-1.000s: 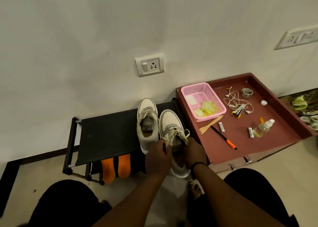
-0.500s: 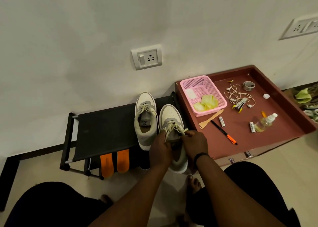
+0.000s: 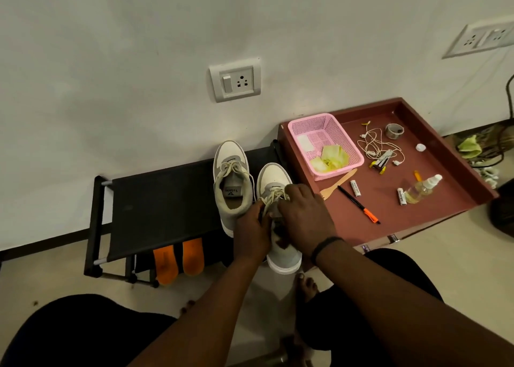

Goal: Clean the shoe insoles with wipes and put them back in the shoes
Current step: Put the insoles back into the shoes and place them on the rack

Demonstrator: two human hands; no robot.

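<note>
Fingers of the right hand (image 3: 304, 216) lie spread and slightly bent over the laces and opening of the near shoe (image 3: 278, 227); whether they pinch anything I cannot tell. Left hand (image 3: 251, 231) fingers curl round that shoe's left side, gripping it. This shoe is off-white and grey with cream laces, its heel overhanging the front edge of the black shoe rack (image 3: 155, 210). Its mate, the far shoe (image 3: 232, 184), stands on the rack just left of it, touching, with its opening showing a tan inside. Below the rack top, 2 orange insoles (image 3: 178, 258) stand leaning side by side. White wall behind the rack carries a socket (image 3: 235, 80); the floor is pale tile. Right of the rack sits a maroon tray (image 3: 445, 208) holding a pink basket (image 3: 325, 133) with yellow-green wipes (image 3: 331, 156), a pen (image 3: 358, 203) and a spray bottle (image 3: 422, 190).
</note>
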